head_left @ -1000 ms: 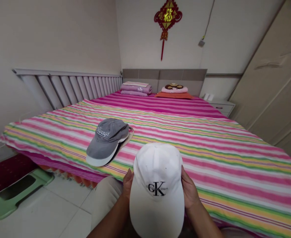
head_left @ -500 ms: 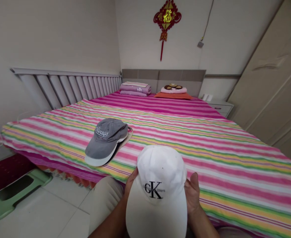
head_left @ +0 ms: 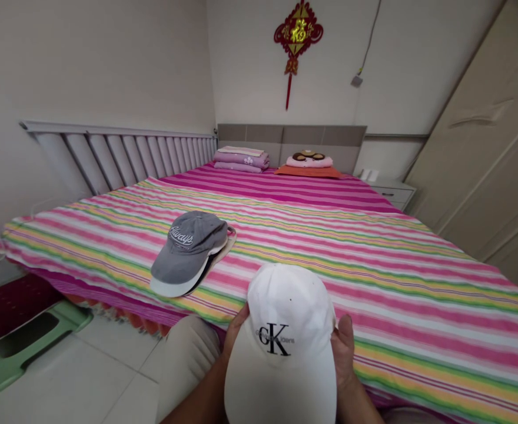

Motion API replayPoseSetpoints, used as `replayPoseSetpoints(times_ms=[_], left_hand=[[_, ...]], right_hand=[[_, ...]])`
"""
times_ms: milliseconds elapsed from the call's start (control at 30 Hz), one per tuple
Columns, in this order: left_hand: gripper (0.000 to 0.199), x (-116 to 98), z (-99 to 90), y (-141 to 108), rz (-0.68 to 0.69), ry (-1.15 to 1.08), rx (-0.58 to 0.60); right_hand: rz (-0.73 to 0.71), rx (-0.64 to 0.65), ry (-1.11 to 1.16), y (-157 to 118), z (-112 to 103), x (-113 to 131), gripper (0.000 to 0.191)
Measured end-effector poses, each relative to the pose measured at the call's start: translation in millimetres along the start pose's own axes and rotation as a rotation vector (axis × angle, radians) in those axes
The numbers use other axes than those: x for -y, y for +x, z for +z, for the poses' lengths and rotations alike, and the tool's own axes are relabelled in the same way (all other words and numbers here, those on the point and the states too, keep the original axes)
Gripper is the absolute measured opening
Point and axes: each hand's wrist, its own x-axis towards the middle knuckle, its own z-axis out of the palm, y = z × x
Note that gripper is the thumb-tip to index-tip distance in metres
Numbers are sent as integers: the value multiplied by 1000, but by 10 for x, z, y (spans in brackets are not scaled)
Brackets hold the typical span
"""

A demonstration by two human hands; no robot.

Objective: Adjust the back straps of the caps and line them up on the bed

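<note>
A white cap (head_left: pixel 285 300) with black letters on its front is held between my hands at the bottom centre, its brim toward me. My left hand (head_left: pixel 238 327) grips the cap's left side, most of its fingers hidden behind the cap. At the right side, my right hand (head_left: pixel 344 347) holds the cap with the thumb raised and the other fingers hidden. A grey cap (head_left: pixel 188 244) with white lettering lies on the striped bed sheet (head_left: pixel 374 247), left of the white cap, stacked over other caps whose pale and dark edges show beneath.
Folded purple bedding (head_left: pixel 241 159) and a pink pillow (head_left: pixel 309 160) on an orange cloth lie by the headboard (head_left: pixel 325 136). A grey railing (head_left: pixel 139 156) runs along the left wall. A green stool (head_left: pixel 29 347) stands on the floor at the left.
The white cap has tipped very slightly and its crown sits a little lower. Both my hands have moved slightly with it. The grey cap has not moved.
</note>
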Motion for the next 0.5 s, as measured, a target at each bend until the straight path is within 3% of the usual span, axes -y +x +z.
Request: replayPoseSetpoints(times_ms=[100, 233, 367, 500], left_hand=[[33, 12, -5, 24, -37, 41, 15], [44, -52, -1, 22, -117, 44, 167], [47, -78, -50, -112, -150, 67, 331], [42, 88, -144, -321, -137, 135, 362]], right_hand=[[28, -32, -45, -18, -10, 7, 51], [6, -107, -69, -21, 22, 67, 36], [-39, -145, -72, -23, 33, 185, 47], [-74, -170, -74, -9, -40, 300, 50]])
